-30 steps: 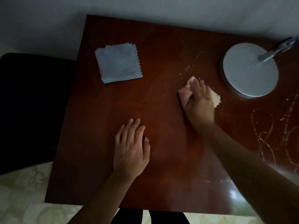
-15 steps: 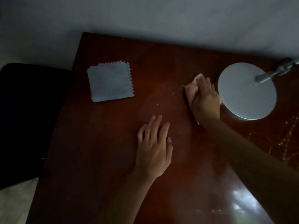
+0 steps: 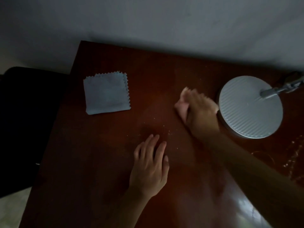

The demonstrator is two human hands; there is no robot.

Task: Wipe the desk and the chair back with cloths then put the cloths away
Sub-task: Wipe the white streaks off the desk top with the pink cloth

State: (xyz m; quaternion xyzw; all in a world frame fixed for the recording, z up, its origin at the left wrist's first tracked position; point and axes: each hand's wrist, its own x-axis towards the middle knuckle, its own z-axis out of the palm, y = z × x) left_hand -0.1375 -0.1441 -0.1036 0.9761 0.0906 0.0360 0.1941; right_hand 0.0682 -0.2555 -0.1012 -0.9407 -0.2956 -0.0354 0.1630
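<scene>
The dark red-brown desk (image 3: 82, 162) fills the view. My right hand (image 3: 200, 109) presses flat on a pink cloth (image 3: 181, 107) just left of the lamp base; the hand is motion-blurred and covers most of the cloth. Flat on the wood nearer me lies my left hand (image 3: 149, 163), fingers spread and holding nothing. A folded blue cloth (image 3: 107, 92) with zigzag edges lies untouched at the far left of the desk. Small pale crumbs (image 3: 169, 132) dot the wood between my hands. The black chair (image 3: 24, 120) stands left of the desk.
A round ribbed grey lamp base (image 3: 250, 107) with a metal arm (image 3: 279, 89) sits at the right. Pale looping smears (image 3: 294, 158) mark the right edge of the desk. A grey wall (image 3: 148, 22) runs behind the desk.
My right hand slid the pink cloth away from me towards the lamp base, over the pale streak, which no longer shows. My left hand stayed flat on the wood. The view tilted up.
</scene>
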